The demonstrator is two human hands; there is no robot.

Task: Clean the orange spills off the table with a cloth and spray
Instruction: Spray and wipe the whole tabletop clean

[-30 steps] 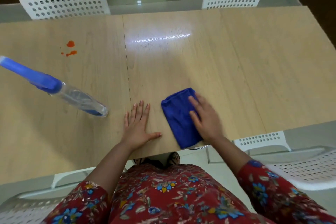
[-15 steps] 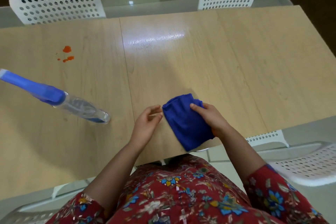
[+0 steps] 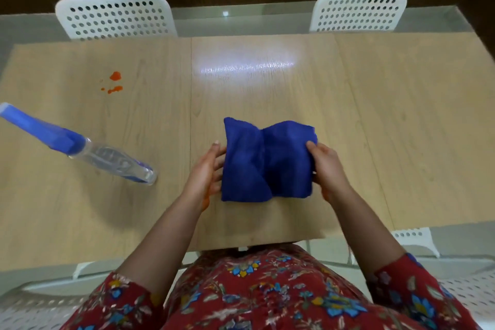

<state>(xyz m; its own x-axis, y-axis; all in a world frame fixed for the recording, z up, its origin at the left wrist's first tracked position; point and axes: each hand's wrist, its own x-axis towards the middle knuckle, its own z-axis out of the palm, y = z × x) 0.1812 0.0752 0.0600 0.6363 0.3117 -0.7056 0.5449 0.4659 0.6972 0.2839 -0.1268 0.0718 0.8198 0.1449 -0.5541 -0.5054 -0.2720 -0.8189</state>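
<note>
A dark blue cloth (image 3: 267, 162) is held up over the middle of the wooden table (image 3: 388, 128), opened to about twice its folded width. My left hand (image 3: 206, 173) holds its left edge, fingers behind the fabric. My right hand (image 3: 325, 166) grips its right edge with the thumb on top. Orange spills (image 3: 115, 82) dot the table at the far left: one larger blot and smaller drops below it. A clear spray bottle (image 3: 107, 159) with a blue head lies on its side left of my hands.
Two white perforated chairs (image 3: 115, 17) (image 3: 357, 12) stand at the far side of the table. More white chair parts (image 3: 412, 238) show at the near edge beside my red flowered dress.
Both hands lifted the cloth off the table's near edge and spread it wider between them. The view has shifted back from the table. Bottle and spills stay put.
</note>
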